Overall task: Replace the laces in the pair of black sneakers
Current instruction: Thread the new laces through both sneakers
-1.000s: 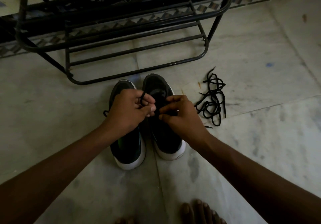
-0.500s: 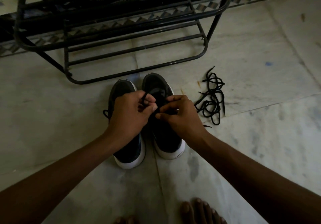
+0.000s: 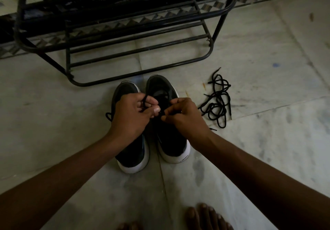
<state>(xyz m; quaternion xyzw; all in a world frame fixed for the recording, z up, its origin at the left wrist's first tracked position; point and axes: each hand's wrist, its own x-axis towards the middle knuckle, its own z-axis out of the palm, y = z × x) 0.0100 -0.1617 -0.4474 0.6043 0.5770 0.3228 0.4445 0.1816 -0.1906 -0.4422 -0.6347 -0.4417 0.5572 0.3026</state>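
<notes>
2 sneakers (image 3: 171, 140) on floor (image 3: 71, 122), toes toward rack (image 3: 125, 33). Left hand (image 3: 130, 117) grips a lace (image 3: 145, 99) loop; right hand (image 3: 185, 117) pinches its other part, likely tensioning for tying. Spare laces (image 3: 217, 105) heaped just right, within reach.

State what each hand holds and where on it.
Left hand grips a loop of the black lace; right hand pinches a strand of it, but which part is hidden.

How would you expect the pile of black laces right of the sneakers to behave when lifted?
The pile of black laces lies in slack, tangled loops, so it would probably dangle limply. The cords look thin, so likely light.
</notes>
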